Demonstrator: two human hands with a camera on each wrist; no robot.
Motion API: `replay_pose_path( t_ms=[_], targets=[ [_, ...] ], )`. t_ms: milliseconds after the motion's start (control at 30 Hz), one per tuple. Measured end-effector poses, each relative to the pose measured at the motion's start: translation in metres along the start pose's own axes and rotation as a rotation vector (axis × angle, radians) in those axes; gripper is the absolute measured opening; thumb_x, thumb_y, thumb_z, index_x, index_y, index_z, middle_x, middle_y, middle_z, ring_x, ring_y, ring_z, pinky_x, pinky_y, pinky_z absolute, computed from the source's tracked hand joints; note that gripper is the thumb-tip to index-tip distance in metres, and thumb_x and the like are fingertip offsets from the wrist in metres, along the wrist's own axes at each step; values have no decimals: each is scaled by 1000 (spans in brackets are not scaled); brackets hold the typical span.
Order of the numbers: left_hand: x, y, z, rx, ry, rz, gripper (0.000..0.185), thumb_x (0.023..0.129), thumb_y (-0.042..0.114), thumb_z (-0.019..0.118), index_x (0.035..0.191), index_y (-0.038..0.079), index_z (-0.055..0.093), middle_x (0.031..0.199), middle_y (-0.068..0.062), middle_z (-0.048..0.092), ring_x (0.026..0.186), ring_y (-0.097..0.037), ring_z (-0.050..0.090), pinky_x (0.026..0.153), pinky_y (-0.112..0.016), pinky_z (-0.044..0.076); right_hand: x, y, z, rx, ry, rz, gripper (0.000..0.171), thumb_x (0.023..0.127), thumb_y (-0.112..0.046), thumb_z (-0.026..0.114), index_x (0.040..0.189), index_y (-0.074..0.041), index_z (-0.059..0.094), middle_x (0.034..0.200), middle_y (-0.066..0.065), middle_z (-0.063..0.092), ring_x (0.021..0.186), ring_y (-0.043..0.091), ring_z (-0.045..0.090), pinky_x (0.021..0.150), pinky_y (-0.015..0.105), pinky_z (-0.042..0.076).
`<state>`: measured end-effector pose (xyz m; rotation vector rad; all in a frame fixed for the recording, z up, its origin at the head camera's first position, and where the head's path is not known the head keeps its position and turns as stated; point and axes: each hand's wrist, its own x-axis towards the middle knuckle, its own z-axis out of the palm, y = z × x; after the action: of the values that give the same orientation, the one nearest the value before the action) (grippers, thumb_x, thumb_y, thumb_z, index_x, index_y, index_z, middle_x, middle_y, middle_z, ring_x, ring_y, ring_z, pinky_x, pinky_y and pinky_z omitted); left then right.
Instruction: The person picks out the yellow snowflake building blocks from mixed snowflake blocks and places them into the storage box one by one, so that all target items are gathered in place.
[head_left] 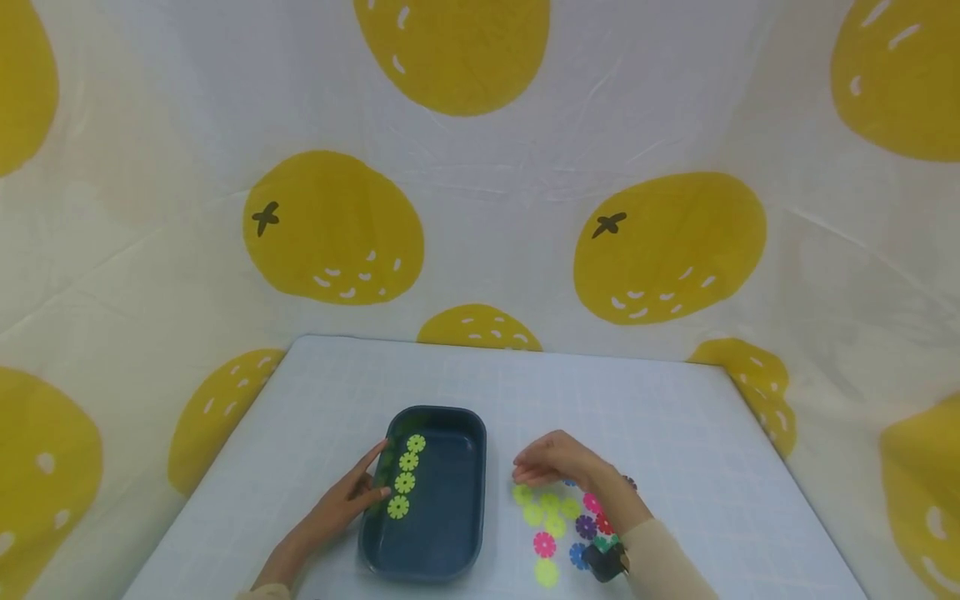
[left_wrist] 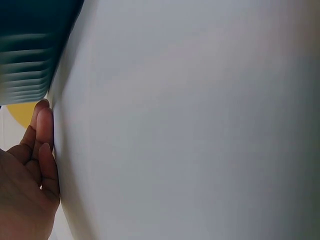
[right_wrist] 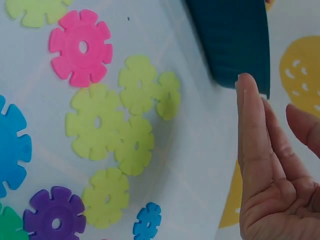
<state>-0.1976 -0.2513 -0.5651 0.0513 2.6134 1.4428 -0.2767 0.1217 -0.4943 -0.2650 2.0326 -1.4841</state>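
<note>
From the head view I see a dark blue tray (head_left: 446, 525) on the white table (head_left: 337, 383), the person's left hand (head_left: 347, 502) resting at its left side. Those fingers are extended rather than curled, with the thumb laid across the rim. Inside the tray, four yellow-green discs (head_left: 405, 482) with notched edges make a line near the left wall. On the other side, the right hand (head_left: 558, 458) is bent over a loose spread of similar discs, among them a pink disc (head_left: 544, 545), a red disc (head_left: 603, 522), a purple disc (head_left: 586, 526) and a blue disc (head_left: 578, 556); the forearm and a small black device (head_left: 606, 562) at the wrist cover part of the spread. Behind the table is a pale cloth (head_left: 495, 208) printed with big yellow fruit.

From the left wrist, the fingers look relaxed and fairly straight, low against the table, their tips close by the tray's ribbed outer side.

From the right wrist, the fingers are straight and close together, the thumb standing apart from them. Near them several yellow-green discs touch or overlap, the pink and purple ones beside them. A corner of the tray shows by the fingertips.
</note>
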Motion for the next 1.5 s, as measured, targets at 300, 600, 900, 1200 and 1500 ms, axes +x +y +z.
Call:
replay_pose_path(
  t_ms=[300,600,900,1200,1500],
  targets=[
    [-3,2,-1,-2,23,-19,72,84,44,63,141,49,19,89,-2,52,80,-16,47,65,-30,39,-2,19,9,-158,92,-20,34,79,-24,72,108,-8,66,98,4,67,87,19,64,78,37,50],
    [-2,4,0,-4,19,0,72,84,43,63,141,47,21,86,-3,52,76,-15,47,62,-28,39,-8,33,7,-120,91,-66,36,78,-9,68,112,-3,62,94,9,63,81,23,62,72,39,51],
    [-3,7,0,-1,16,5,72,84,43,64,142,47,21,86,-2,53,76,-14,48,62,-27,40,-9,42,10,-255,155,-103,35,76,-16,72,110,-8,64,87,9,57,68,22,56,59,36,49],
    [-16,37,-8,-4,-6,-2,73,87,34,63,146,31,22,86,-3,52,76,-15,47,63,-28,40,-4,48,16,-426,180,-105,43,73,-19,77,114,-22,63,89,6,54,68,19,51,56,31,47],
    [-5,10,-1,6,21,-2,72,85,40,64,143,44,21,87,-3,52,76,-15,47,62,-28,39,-4,47,19,-473,192,-102,46,73,-18,76,116,-22,62,91,6,52,72,20,49,58,31,45]
  ],
)
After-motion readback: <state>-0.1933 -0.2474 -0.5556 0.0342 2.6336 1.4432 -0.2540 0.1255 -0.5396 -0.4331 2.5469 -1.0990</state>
